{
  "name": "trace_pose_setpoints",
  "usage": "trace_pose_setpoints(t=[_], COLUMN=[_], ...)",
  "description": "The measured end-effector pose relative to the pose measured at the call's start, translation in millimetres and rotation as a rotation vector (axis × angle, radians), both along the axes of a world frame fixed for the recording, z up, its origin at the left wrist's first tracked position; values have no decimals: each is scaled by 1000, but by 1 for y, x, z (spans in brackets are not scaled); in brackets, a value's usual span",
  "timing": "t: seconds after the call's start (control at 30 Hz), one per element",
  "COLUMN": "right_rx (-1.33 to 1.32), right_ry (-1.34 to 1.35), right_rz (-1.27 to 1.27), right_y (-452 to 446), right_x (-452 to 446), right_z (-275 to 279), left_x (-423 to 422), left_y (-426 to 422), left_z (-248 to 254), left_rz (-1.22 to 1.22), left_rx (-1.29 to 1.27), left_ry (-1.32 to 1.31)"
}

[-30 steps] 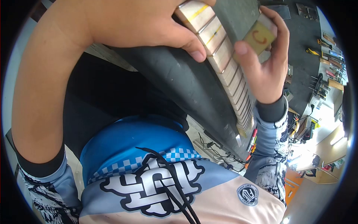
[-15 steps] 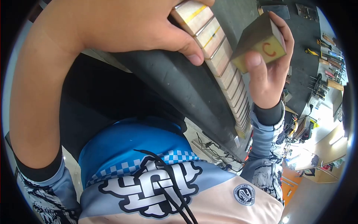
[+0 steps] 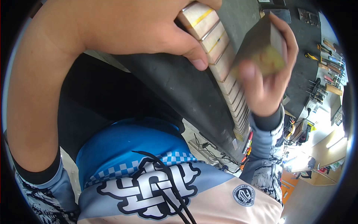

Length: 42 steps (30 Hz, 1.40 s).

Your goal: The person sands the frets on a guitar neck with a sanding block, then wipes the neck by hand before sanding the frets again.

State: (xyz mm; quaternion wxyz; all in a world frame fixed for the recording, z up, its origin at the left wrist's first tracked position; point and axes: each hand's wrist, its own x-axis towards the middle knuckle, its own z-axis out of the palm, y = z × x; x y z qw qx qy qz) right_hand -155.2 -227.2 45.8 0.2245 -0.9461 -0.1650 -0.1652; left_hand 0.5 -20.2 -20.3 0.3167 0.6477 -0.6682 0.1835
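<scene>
From my end, I have the hands apart: the left hand [image 3: 160,31] spans the near end of a pale, slotted-looking strip [image 3: 225,72] crossed by metal lines, its thumb against the edge nearer the body, and the right hand [image 3: 266,91] grips a block [image 3: 259,44] just beside the strip's other edge. The block sits tilted between thumb and fingers, blurred, and I cannot tell whether its low corner touches the strip. I judge it stiff, square-edged and modest in weight, since one hand carries it; its flat sides look smooth enough to slip, so I favour a thumb on the yellowish end and fingers wrapped well around the opposite side, clear of the broad dark face. The strip strikes me as rigid, running long and narrow beside a dark surface [image 3: 179,89], and likely easy to mark along those thin metal lines. I would brace it by its edges, as the left thumb does; how firmly the hidden fingers press, I cannot tell.
</scene>
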Motion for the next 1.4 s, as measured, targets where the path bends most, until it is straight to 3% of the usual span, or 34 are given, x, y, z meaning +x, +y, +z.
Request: trace_pose_setpoints(t=[0.1, 0.17, 0.27, 0.4, 0.47, 0.53, 0.67, 0.83, 0.97, 1.1, 1.2, 1.3, 1.4], right_rx=[43, 67, -20, 50, 24, 56, -115, -133, -32, -105, -71, -128, -94], right_ry=[-21, 93, -81, 21, 19, 116, -11, -80, 12, -33, -7, -57, -42], right_rz=[-68, -275, -7, -72, 160, 188, 20, 68, -76, 94, -78, 73, -52], right_y=[12, 5, -19, -2, -8, -5, 13, 12, 4, 11, 5, 8, 0], right_x=[-2, 0, 2, -5, -1, 0, -2, -7, -4, -7, -3, -6, -4], right_z=[-5, 2, -9, 0, 6, 18, 3, 2, 0, 2, -1, 0, -1], left_x=[0, -2, -2, -4, -3, -4, -4, -4, -5, -4, -4, -3, -1], left_y=[-1, -1, -1, -3, 0, -4, -2, -2, -3, -2, -2, 0, 2], left_z=[0, 1, 0, 1, 1, 1, 2, 2, 2, 3, 3, 4, 4], left_rz=[-7, -12, -7, -17, -8, -16, -10, -10, -17, -3, -3, 18, 33], left_rx=[4, 2, 4, 2, 1, 6, 5, 5, 6, 3, 1, -2, -5], left_ry=[3, 1, 5, -3, 0, -5, -3, -5, -1, -1, -5, -4, -8])
